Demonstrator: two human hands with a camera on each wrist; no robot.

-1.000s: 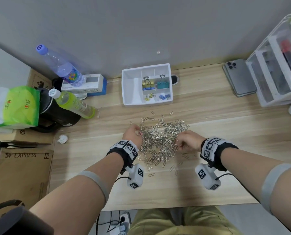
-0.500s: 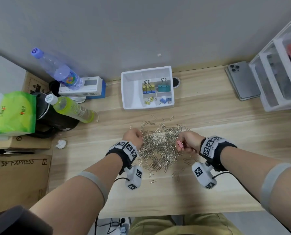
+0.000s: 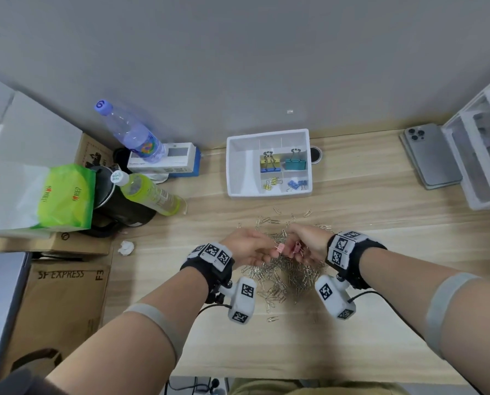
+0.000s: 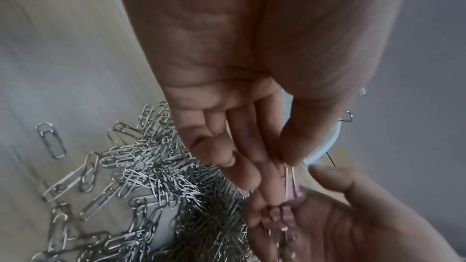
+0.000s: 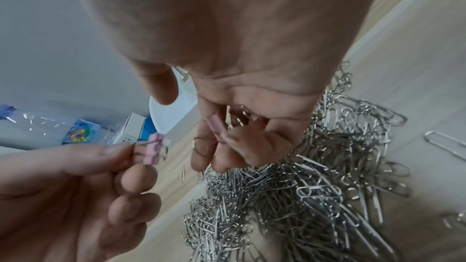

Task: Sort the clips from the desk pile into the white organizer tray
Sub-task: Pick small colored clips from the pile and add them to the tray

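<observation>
A heap of silver paper clips (image 3: 283, 276) lies on the wooden desk in front of me. Both hands hover just above it, almost touching. My left hand (image 3: 272, 251) pinches a small pink binder clip (image 5: 153, 151) by its wire handles between thumb and forefinger. My right hand (image 3: 303, 250) grips a second pink binder clip (image 5: 214, 127) in its curled fingers. The white organizer tray (image 3: 239, 169) stands beyond the heap by the wall. Its right compartments hold yellow, blue and teal binder clips; its large left compartment shows bare.
Two bottles (image 3: 149, 193), a black kettle (image 3: 115, 212) and a green packet (image 3: 67, 195) crowd the left. A crumpled tissue (image 3: 126, 248) lies near them. A phone (image 3: 430, 155) and a white drawer unit (image 3: 483, 143) stand at the right. Loose paper clips (image 3: 272, 319) are scattered round the heap.
Both hands have lifted out of the paper clip heap and come together. The right hand picked up a pink binder clip; the left hand now pinches another pink one.
</observation>
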